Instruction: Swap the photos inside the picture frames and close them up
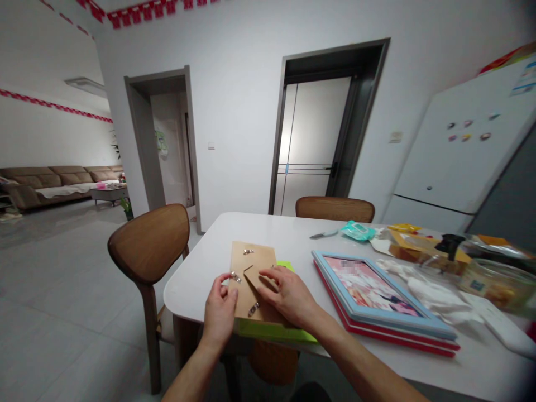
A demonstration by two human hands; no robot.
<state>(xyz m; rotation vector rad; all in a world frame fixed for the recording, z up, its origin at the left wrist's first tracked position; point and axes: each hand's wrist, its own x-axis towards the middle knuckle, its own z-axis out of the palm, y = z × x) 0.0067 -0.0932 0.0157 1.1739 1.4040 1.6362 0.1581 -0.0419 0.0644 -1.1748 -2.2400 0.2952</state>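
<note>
A light green picture frame [272, 330] lies at the table's front edge with its brown backing board [243, 257] facing up. Small metal turn clips [253, 309] sit near the edges of that board. My left hand [220, 307] grips the board's left edge, its thumb on top and fingertips by another metal clip [235, 276]. Over the board's middle, my right hand [288, 296] has its thumb and fingers at a partly raised stand flap [251, 282]. The fingers cover part of the flap and the board's right side.
To the right, a blue picture frame [355, 306] with a photo lies on red frames [393, 338]. A knife [323, 235], a teal packet [358, 230], white tissues [431, 290] and a clear container [498, 282] lie beyond. Wooden chairs [151, 243] stand at the table [251, 223].
</note>
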